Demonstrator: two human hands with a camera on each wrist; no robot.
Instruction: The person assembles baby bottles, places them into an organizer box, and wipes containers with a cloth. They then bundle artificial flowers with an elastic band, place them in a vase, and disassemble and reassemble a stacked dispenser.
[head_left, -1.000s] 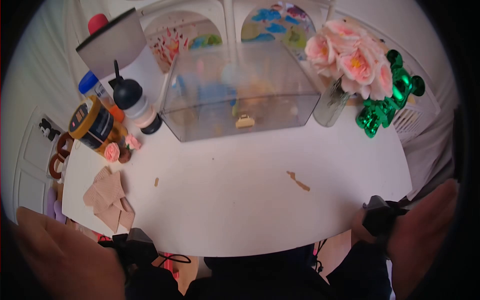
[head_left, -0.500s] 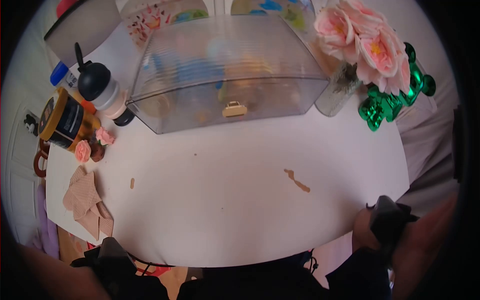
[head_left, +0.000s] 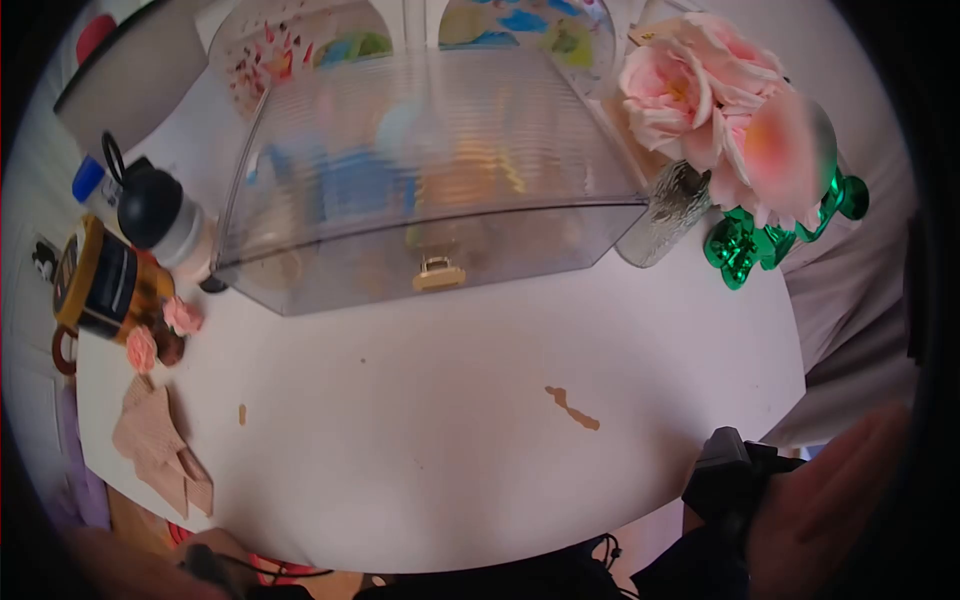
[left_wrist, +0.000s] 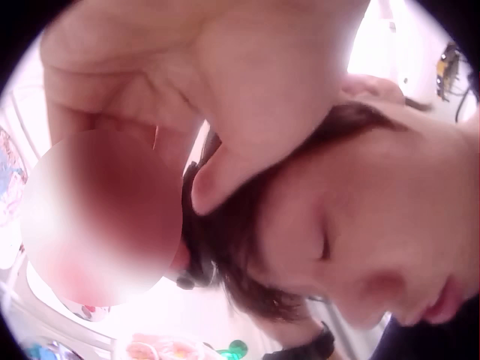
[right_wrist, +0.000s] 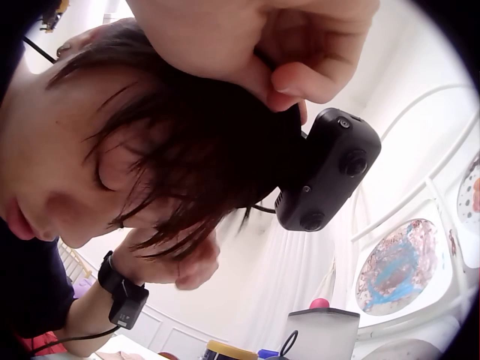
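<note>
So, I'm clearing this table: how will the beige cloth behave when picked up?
The beige cloth will probably droop, given its loose folds. It looks thin, so it's likely light. Lying rather flat, it seems unlikely to roll.

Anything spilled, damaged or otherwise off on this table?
Yes: the white tabletop has a long, jagged brown mark right of centre and a small brown mark toward the left, both breaking its pale surface. Spill, stain or chipped finish, I can't tell. The beige cloth lies crumpled.
</note>
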